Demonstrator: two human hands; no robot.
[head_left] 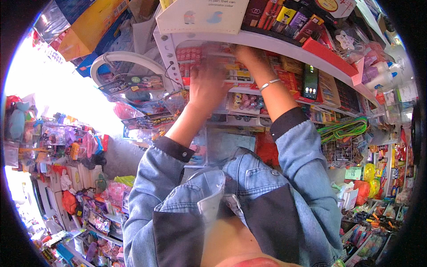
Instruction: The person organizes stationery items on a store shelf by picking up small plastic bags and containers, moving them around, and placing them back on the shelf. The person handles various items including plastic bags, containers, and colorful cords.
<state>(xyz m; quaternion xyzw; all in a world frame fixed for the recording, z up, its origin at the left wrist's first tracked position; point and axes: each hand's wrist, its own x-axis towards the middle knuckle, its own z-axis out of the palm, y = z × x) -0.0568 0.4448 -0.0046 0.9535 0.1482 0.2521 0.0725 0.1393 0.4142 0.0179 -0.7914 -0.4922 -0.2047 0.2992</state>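
Both my hands reach into a white shelf compartment stacked with small boxes. My left hand (209, 80) is blurred at the fingers, in front of red boxes (187, 55) on the compartment's left side. Farther in, my right hand (247, 55) has its fingertips blurred and partly lost in the shade beneath the upper shelf board (267, 43). Between the hands lie small yellow and white boxes (241, 74). Whether either hand holds anything cannot be made out. A silver bangle (269, 84) circles my right wrist.
A phone (311, 81) with a lit screen leans on the shelf right of my right forearm. Above, a white display box (201, 16) and slim boxes (283, 20) stand along the upper board. A green cord bundle (345, 130) hangs at right. A white hoop (128, 58) sits left of the shelf.
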